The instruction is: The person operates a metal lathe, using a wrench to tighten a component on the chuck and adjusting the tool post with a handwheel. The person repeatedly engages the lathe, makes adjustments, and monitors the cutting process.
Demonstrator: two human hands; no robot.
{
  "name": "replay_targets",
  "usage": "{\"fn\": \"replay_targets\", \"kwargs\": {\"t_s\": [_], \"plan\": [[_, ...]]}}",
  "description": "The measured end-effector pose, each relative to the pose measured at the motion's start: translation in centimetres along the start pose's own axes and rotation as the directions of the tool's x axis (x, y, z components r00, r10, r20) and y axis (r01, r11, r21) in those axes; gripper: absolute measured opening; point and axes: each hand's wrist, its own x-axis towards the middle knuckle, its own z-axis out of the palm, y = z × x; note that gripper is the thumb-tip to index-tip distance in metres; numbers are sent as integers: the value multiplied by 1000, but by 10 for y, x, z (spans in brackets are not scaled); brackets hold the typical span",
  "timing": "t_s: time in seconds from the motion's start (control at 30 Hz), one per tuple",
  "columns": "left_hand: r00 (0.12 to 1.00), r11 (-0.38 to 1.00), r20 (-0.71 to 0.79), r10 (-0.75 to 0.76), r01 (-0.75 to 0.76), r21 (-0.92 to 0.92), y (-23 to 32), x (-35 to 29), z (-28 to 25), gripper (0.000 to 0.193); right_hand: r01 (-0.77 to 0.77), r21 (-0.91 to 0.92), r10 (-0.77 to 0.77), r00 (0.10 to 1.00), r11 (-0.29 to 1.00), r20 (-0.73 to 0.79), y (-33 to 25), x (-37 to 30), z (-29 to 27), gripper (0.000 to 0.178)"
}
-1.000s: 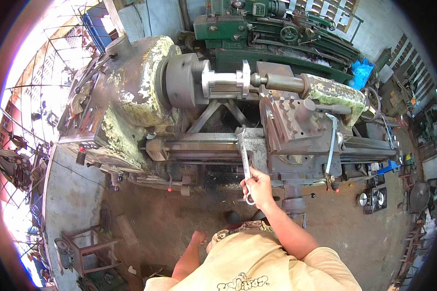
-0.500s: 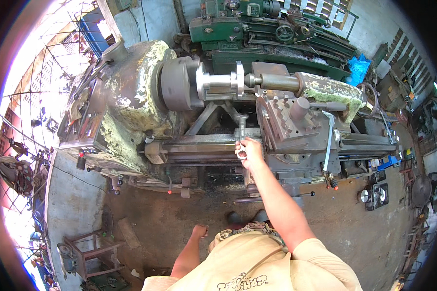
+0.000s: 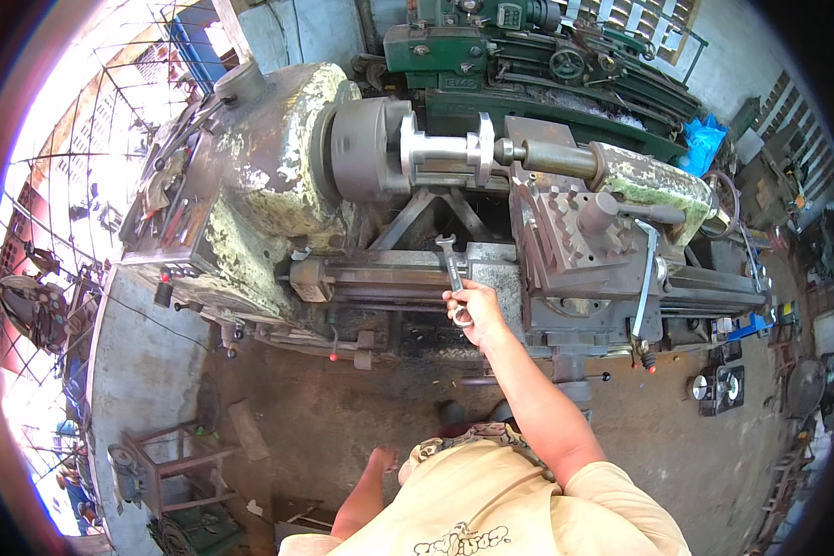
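My right hand is closed round the shaft of a metal combination wrench above the front of a lathe bed. The wrench's open jaw points away from me, and its ring end shows below my fingers. Beyond it, a shiny flanged metal workpiece sits between the dark chuck and the tailstock centre. Just right of the wrench is the carriage with its tool post. My left hand hangs low by my body with fingers curled and no object showing in it.
Peeling paint covers the headstock, with loose tools lying on its left end. A long handle slants down beside the carriage. Behind stands a green lathe. A metal stand frame is on the floor at lower left.
The view has shifted, so the lathe sits further right in it. Against the lathe, my right hand and the wrench have come nearer to me and slightly left. The wrench stays in my grip.
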Motion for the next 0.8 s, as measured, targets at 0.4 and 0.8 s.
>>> {"fn": "replay_targets", "kwargs": {"t_s": [0.4,0.8], "plan": [[937,708,-225,-269,34,-705,17,-31,-13,19,188,30,-174,952,982,-251,-22,114,14,9],[946,705,125,-299,307,-639,-90,-80,87,23,-99,-55,83,966,994,-244,-12,132,28,9]]}}
